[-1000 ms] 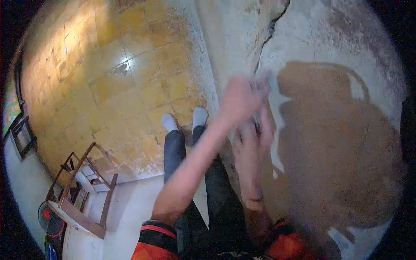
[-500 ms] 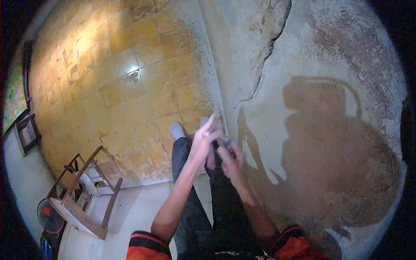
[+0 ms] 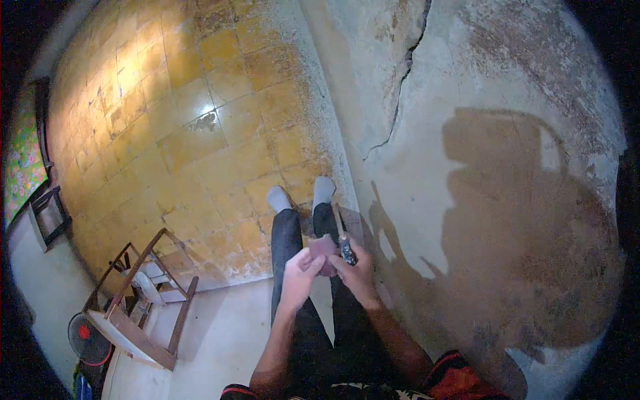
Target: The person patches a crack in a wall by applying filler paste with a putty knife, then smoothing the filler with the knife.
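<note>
My left hand (image 3: 299, 279) is closed with thumb and fingers pinching a small flat reddish-brown piece (image 3: 323, 248) that looks like sandpaper. Close beside it, my right hand (image 3: 358, 275) grips a slim tool (image 3: 347, 252) by its dark, speckled handle. The tool's long thin blade or shaft points up and away from me; its exact kind is not clear. My right thumb also touches the lower edge of the reddish-brown piece. Both hands are held over my dark-trousered legs, with my grey-socked feet (image 3: 324, 189) beyond them.
A cracked, stained wall (image 3: 413, 200) rises on my right, carrying my shadow. Worn yellow tiles (image 3: 193, 147) cover the floor ahead. At lower left lie an overturned wooden chair (image 3: 143, 293) and a fan (image 3: 90, 339). A floral cloth (image 3: 25, 160) shows at far left.
My left hand has come down and back from its stretched-out pose to pinch the reddish-brown piece beside my right hand. The slim tool now points upward. The view has shifted slightly.
</note>
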Demonstrator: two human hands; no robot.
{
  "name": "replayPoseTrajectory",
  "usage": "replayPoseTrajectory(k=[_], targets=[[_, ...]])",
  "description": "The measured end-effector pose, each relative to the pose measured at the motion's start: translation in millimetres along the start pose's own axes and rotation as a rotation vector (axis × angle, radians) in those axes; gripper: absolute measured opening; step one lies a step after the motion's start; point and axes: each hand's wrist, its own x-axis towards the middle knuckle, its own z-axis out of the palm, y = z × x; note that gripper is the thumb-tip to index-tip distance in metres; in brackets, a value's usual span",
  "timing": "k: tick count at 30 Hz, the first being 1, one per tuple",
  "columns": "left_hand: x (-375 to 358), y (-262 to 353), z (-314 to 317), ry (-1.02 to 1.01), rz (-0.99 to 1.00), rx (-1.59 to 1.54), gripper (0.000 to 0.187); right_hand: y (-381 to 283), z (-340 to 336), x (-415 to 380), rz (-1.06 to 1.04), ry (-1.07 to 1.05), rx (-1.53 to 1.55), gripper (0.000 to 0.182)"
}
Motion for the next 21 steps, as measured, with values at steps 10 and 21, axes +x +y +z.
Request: replayPoseTrajectory(k=[10, 21], targets=[[100, 152, 67, -0.049, 0.526, 0.247, 0.029, -9, -19, 14, 0.170, 0.214, 0.141, 0.015], [183, 53, 171, 0.147, 0.853, 0.329, 0.041, 67, -61, -18, 0.148, 0.244, -0.337, 0.032]])
